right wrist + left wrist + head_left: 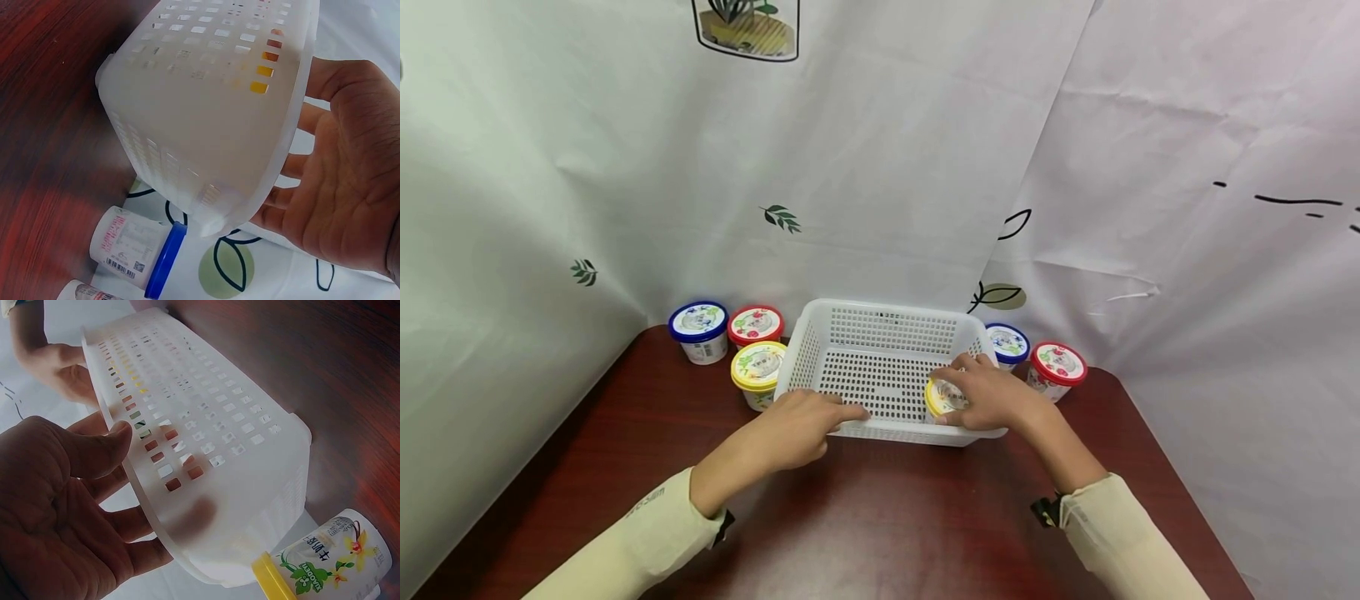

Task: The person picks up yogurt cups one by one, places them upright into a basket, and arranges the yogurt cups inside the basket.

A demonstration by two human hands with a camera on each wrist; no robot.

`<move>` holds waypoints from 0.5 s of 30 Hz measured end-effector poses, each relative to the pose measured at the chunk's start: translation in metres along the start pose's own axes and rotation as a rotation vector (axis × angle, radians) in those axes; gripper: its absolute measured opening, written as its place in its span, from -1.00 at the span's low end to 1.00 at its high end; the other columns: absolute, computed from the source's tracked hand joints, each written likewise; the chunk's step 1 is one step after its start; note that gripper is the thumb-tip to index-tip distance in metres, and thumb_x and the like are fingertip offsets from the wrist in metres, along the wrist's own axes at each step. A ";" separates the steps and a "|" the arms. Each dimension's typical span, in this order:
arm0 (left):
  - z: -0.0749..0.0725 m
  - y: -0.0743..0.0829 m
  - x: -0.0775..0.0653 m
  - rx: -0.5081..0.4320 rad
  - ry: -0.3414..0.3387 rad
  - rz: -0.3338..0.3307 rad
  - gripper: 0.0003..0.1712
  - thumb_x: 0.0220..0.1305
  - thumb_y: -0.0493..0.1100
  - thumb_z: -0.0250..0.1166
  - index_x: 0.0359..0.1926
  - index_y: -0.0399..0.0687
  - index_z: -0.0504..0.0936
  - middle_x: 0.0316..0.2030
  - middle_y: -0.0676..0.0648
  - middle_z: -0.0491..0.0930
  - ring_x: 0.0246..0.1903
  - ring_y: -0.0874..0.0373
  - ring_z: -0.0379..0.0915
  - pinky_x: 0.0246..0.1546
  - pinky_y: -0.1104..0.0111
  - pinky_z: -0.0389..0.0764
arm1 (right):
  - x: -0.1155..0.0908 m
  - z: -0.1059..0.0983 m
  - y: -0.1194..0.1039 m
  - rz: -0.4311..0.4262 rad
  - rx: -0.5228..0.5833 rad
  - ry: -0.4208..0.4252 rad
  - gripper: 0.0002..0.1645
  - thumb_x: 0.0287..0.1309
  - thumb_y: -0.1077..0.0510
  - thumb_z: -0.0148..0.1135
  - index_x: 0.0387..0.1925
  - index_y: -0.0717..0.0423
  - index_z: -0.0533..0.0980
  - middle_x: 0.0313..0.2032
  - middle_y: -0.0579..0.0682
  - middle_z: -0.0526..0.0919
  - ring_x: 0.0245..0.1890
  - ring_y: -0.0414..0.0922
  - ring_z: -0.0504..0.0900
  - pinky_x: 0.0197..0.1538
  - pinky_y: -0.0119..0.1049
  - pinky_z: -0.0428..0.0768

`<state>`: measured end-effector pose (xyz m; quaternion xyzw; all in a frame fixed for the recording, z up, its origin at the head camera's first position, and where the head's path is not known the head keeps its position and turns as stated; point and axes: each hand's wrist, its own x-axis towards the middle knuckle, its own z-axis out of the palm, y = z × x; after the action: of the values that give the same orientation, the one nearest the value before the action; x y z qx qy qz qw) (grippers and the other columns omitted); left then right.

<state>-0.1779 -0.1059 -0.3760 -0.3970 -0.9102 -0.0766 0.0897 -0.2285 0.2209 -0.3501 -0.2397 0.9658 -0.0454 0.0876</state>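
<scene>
A white perforated plastic basket (887,429) stands on the table. My left hand (801,425) grips its near rim toward the left corner; in the left wrist view the thumb lies on the outer wall and the other fingers reach inside. Within the basket, at its near right corner, is a tub with a yellow lid (942,398). My right hand (988,393) reaches over the right rim and holds that tub from above, fingers spread round its lid. Yellow shows through the basket holes in the right wrist view, where the right hand (344,156) is partly hidden behind the wall.
Left of the basket stand a blue-lidded tub (700,333), a red-lidded tub (756,325) and another yellow-lidded tub (758,375). At its right are a blue-lidded tub (1007,343) and a red-lidded tub (1057,367). A white printed cloth (887,167) hangs behind the dark red table (880,517).
</scene>
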 end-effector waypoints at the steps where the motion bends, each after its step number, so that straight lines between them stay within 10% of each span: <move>1: 0.000 0.000 0.000 0.000 0.001 0.001 -0.31 0.16 -0.48 0.38 0.24 0.23 0.81 -0.30 0.03 0.80 -0.36 0.05 0.68 -0.35 0.19 0.65 | 0.000 0.000 0.000 -0.002 -0.001 0.000 -0.11 0.27 -0.22 0.58 0.57 -0.14 0.56 0.45 0.22 0.55 0.35 0.24 0.52 0.37 0.37 0.63; 15: 0.000 0.000 0.001 0.005 0.003 0.001 -0.34 0.17 -0.46 0.41 0.21 0.23 0.80 -0.33 0.04 0.78 -0.39 0.07 0.65 -0.36 0.21 0.63 | -0.001 -0.002 0.003 0.006 0.073 -0.026 -0.12 0.27 -0.21 0.60 0.57 -0.19 0.56 0.47 0.22 0.53 0.43 0.28 0.48 0.42 0.42 0.60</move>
<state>-0.1784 -0.1054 -0.3763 -0.3973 -0.9100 -0.0749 0.0921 -0.2297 0.2240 -0.3480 -0.2341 0.9630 -0.0770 0.1091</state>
